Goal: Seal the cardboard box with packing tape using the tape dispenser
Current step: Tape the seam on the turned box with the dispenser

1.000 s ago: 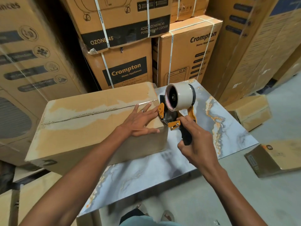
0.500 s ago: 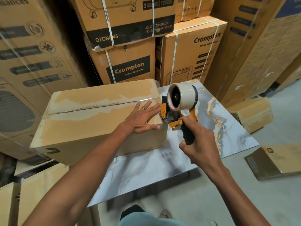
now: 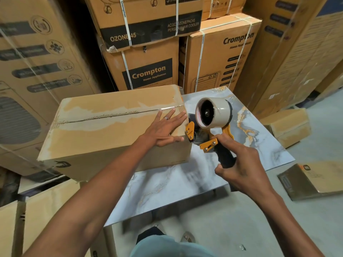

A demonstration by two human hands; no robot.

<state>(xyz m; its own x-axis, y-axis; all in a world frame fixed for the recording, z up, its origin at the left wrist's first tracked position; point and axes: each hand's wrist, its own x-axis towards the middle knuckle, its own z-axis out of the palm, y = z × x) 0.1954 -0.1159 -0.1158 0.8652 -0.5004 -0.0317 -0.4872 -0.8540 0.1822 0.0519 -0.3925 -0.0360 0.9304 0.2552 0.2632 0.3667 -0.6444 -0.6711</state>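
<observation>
A plain cardboard box lies on a marble-patterned table, its top flaps meeting in a seam that runs left to right, with pale patches of torn paper along it. My left hand lies flat, fingers spread, on the box's top right corner beside the seam. My right hand grips the black handle of an orange tape dispenser carrying a pale tape roll. The dispenser's front sits at the box's right end, just below the top edge.
Tall stacks of strapped Crompton appliance cartons stand right behind the table and along the left. Smaller boxes lie on the concrete floor to the right, and a flat carton lies nearer. More cartons sit low at my left.
The view has shifted a little. My left hand has slid slightly back from the box's right edge and flattened. The dispenser stays at the box's right end.
</observation>
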